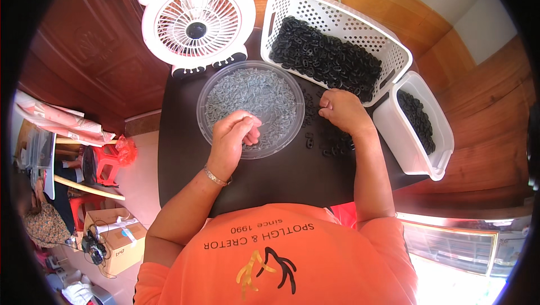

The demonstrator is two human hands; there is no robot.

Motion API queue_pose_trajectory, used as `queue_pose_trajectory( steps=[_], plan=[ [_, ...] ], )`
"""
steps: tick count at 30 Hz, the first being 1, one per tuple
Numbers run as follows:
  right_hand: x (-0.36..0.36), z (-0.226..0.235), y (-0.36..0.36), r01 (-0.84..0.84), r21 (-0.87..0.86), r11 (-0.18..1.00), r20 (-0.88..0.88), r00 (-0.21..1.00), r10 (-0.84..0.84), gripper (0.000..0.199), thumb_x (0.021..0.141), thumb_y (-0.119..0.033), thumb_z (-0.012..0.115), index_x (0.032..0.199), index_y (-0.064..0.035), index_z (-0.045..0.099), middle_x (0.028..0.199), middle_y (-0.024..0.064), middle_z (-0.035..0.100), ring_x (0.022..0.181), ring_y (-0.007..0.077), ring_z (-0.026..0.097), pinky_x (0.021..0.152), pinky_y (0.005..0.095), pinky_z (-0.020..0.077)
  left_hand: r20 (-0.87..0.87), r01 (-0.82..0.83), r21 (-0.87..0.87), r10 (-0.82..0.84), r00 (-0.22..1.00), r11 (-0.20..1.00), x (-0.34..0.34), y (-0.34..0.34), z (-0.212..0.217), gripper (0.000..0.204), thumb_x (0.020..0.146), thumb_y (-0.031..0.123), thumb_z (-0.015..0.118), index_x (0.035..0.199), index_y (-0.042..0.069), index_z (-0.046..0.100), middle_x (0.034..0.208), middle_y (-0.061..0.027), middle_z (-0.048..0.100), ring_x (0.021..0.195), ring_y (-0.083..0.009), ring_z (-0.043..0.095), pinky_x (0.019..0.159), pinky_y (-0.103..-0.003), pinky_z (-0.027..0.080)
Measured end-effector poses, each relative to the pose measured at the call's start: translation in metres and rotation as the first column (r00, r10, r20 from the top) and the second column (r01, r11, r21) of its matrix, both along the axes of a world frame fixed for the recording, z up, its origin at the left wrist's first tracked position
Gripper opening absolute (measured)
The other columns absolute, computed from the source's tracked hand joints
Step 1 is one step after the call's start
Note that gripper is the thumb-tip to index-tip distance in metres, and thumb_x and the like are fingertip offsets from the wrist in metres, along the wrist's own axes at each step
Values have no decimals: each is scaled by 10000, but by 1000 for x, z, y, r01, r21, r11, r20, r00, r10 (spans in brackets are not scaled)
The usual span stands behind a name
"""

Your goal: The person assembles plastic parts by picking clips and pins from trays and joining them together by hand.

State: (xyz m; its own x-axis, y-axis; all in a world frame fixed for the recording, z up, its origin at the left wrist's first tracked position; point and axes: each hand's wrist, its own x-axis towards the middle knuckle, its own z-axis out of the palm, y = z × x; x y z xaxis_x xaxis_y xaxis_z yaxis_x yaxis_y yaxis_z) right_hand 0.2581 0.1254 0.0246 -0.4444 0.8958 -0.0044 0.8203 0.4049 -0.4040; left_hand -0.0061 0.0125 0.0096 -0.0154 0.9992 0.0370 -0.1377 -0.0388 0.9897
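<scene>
Over the near edge of a round clear tub [203, 128] is my left hand [233, 131], its fingers curled in a pinch. What they hold, if anything, is too small to make out. Many small grey-blue pieces [247, 88] fill the tub. To the right, my right hand [344, 111] reaches down at the table beside loose black plastic pieces [336, 140]. Its fingers are bent together, and whatever lies between them is hidden. More black pieces lie between the tub and this hand, some of them ring-shaped.
A white perforated basket [394, 52] of black pieces stands at the back, with a white bin [405, 156] of similar pieces at the right. A white animal-shaped fan [152, 32] stands back left. All rest on the dark table [270, 184]. A cardboard box [126, 249] sits on the floor.
</scene>
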Motion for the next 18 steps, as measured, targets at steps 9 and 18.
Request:
queue_pose_trajectory(
  steps=[9, 18],
  plan=[
    [-1, -3, -3, 39, -78, 996, -216, 975, -55, 147, 739, -127, 678, 844, -28, 651, 801, 151, 664, 792, 309, 645, 736, 380, 497, -10, -7, -10, 7, 1000, 1000, -1, 1, -2, 219, 916, 154, 483, 868, 0, 631, 720, -50, 603, 629, -106, 558, 589, -231, 433],
    [0, 3, -4, 89, -76, 993, -267, 958, -107, 144, 751, -109, 655, 875, -37, 659, 799, 147, 672, 787, 304, 654, 736, 372, 504, 21, -8, -24, 8, 1000, 1000, -2, 1, -1, 207, 909, 151, 496, 862, 5, 635, 710, -42, 598, 626, -91, 543, 588, -221, 427]
  ],
)
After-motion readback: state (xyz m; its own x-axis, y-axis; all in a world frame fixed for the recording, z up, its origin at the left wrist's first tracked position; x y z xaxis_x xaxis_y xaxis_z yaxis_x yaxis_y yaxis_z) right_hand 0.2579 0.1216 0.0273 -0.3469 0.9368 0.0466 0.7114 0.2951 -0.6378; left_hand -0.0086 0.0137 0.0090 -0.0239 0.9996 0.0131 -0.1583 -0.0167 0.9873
